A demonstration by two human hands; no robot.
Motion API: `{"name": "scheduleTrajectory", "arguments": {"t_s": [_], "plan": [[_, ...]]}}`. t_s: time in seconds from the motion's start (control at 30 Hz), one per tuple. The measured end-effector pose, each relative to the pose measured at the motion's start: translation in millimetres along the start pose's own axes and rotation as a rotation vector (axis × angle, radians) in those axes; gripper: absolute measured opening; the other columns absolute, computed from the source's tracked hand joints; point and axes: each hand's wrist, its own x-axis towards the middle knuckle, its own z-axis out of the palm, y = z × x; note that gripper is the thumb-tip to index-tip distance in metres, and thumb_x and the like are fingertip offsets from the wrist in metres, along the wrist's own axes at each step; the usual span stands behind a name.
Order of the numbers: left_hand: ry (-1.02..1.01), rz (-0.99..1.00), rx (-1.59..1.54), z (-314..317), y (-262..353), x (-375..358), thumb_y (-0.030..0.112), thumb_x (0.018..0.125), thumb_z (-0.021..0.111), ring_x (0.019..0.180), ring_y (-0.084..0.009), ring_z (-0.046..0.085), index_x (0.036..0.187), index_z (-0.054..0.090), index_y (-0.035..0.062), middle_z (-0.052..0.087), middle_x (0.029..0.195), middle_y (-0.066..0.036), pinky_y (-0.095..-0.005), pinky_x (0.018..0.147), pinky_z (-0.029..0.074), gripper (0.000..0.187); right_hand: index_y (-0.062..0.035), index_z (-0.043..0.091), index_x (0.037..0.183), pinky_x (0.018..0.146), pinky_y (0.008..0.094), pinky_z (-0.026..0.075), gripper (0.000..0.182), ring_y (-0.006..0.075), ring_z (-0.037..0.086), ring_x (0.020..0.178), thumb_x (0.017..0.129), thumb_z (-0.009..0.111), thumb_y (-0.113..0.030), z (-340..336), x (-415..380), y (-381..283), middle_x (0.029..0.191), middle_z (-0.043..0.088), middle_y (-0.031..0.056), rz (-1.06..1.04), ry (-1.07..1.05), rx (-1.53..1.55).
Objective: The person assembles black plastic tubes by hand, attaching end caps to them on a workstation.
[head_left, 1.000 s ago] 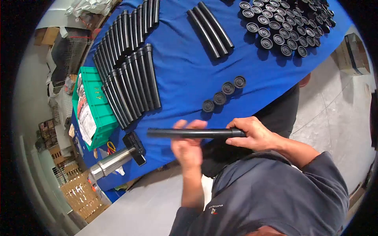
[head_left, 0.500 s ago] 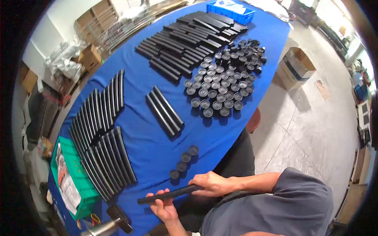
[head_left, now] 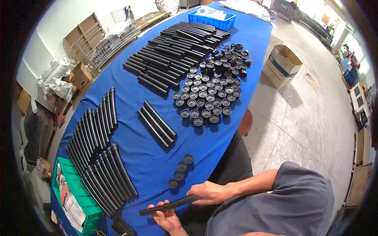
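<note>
A black tube [head_left: 173, 205] lies slantwise between my two hands near the front edge of the table. My left hand [head_left: 167, 218] is under its lower left part, fingers curled around it. Around its upper right end, my right hand [head_left: 210, 192] is closed, hiding that end. Just beyond the tube, three round black caps [head_left: 181, 166] sit in a slanting row on the blue cloth. Farther up lie three loose black tubes [head_left: 156, 125], side by side.
Many capped tubes [head_left: 98, 157] lie at the left beside a green crate [head_left: 75, 196]. More tubes [head_left: 169, 55] and a cluster of round caps [head_left: 208, 90] cover the far part. Behind them is a blue crate [head_left: 212, 17]. A cardboard box [head_left: 281, 67] stands on the floor.
The view has shifted, so the table items appear lower and more to the left. Four caps stood in the near row before; three show now. Both hands still hold the tube.
</note>
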Motion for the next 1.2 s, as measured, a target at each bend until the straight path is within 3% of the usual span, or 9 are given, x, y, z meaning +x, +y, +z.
{"name": "scheduleTrajectory", "arguments": {"t_s": [0.1, 0.4, 0.47, 0.73, 0.87, 0.9, 1.03, 1.17, 1.2], "plan": [[0.003, 0.004, -0.005, 16.3, 0.3, 1.3, 0.017, 0.092, 0.075, 0.104, -0.0332, 0.071, 0.132, 0.049, 0.0121, 0.069, 0.114, -0.015, -0.0466, 0.085, 0.065, 0.048, 0.0002, 0.057, 0.119, 0.065, 0.0477, 0.052, 0.034, 0.0363, 0.065, 0.080, 0.095, 0.067, -0.021, 6.3, 8.9, 6.8, 0.091, 0.061, 0.0190, -0.068, -0.010, -0.387], [-0.246, -0.061, -0.067, -3.2, 0.1, 8.8, 0.007, 0.092, 0.072, 0.114, -0.0381, 0.066, 0.128, 0.050, 0.0104, 0.068, 0.116, -0.020, -0.0541, 0.100, 0.055, 0.042, -0.0004, 0.059, 0.116, 0.071, 0.0493, 0.054, 0.038, 0.0398, 0.066, 0.086, 0.094, 0.069, -0.030, -14.1, 4.4, -3.2, 0.095, 0.064, 0.0206, -0.004, -0.061, -0.052], [-0.195, -0.123, -0.081, -3.9, 1.9, 7.4, 0.008, 0.091, 0.074, 0.112, -0.0397, 0.066, 0.126, 0.050, 0.0119, 0.069, 0.115, -0.020, -0.0571, 0.101, 0.053, 0.042, -0.0006, 0.061, 0.114, 0.071, 0.0480, 0.054, 0.036, 0.0390, 0.066, 0.086, 0.095, 0.069, -0.030, -7.1, 3.4, -3.7, 0.092, 0.065, 0.0193, -0.006, -0.077, -0.278], [-0.188, -0.141, -0.040, -0.4, 1.7, 8.3, 0.008, 0.090, 0.075, 0.112, -0.0402, 0.067, 0.125, 0.048, 0.0106, 0.069, 0.117, -0.019, -0.0578, 0.099, 0.055, 0.044, 0.0001, 0.061, 0.116, 0.063, 0.0441, 0.052, 0.038, 0.0339, 0.065, 0.076, 0.090, 0.076, -0.023, -4.0, 4.0, -3.9, 0.089, 0.063, 0.0163, -0.020, -0.038, -0.258], [-0.159, -0.156, -0.059, 12.6, 5.6, 6.9, 0.008, 0.090, 0.074, 0.113, -0.0404, 0.066, 0.124, 0.048, 0.0097, 0.068, 0.117, -0.021, -0.0584, 0.100, 0.053, 0.043, -0.0030, 0.060, 0.116, 0.058, 0.0406, 0.054, 0.042, 0.0292, 0.065, 0.073, 0.084, 0.080, -0.021, 2.0, 8.4, -1.1, 0.087, 0.062, 0.0114, -0.206, 0.077, -0.489], [-0.209, -0.148, -0.085, 4.5, 3.3, 8.6, 0.008, 0.091, 0.074, 0.114, -0.0405, 0.066, 0.125, 0.048, 0.0098, 0.068, 0.118, -0.021, -0.0588, 0.101, 0.053, 0.043, -0.0032, 0.061, 0.119, 0.060, 0.0400, 0.054, 0.045, 0.0285, 0.066, 0.074, 0.083, 0.081, -0.021, 2.2, 7.9, -2.7, 0.088, 0.063, 0.0106, -0.158, 0.069, -0.450], [-0.240, -0.187, -0.126, 0.2, 5.1, 7.8, 0.006, 0.091, 0.073, 0.117, -0.0414, 0.065, 0.123, 0.050, 0.0097, 0.068, 0.118, -0.022, -0.0593, 0.105, 0.050, 0.040, -0.0038, 0.062, 0.125, 0.061, 0.0403, 0.053, 0.050, 0.0283, 0.065, 0.072, 0.081, 0.081, -0.017, -18.3, 18.2, -25.4, 0.087, 0.062, 0.0106, 0.608, -0.296, 0.347], [-0.175, -0.208, -0.187, 10.9, 5.7, 11.1, 0.005, 0.091, 0.073, 0.119, -0.0423, 0.063, 0.121, 0.051, 0.0099, 0.068, 0.116, -0.023, -0.0597, 0.106, 0.049, 0.037, -0.0029, 0.061, 0.125, 0.060, 0.0417, 0.052, 0.048, 0.0313, 0.063, 0.069, 0.082, 0.080, -0.015, 2.1, 8.3, -4.0, 0.088, 0.061, 0.0134, -0.230, -0.002, -0.541], [-0.193, -0.207, -0.217, 6.6, 3.8, 12.1, 0.005, 0.091, 0.073, 0.119, -0.0425, 0.063, 0.121, 0.052, 0.0098, 0.068, 0.116, -0.023, -0.0599, 0.106, 0.049, 0.037, -0.0023, 0.062, 0.124, 0.061, 0.0416, 0.052, 0.047, 0.0317, 0.064, 0.070, 0.083, 0.080, -0.016, 2.5, 7.8, -5.5, 0.088, 0.062, 0.0141, -0.153, -0.036, -0.492]]}}
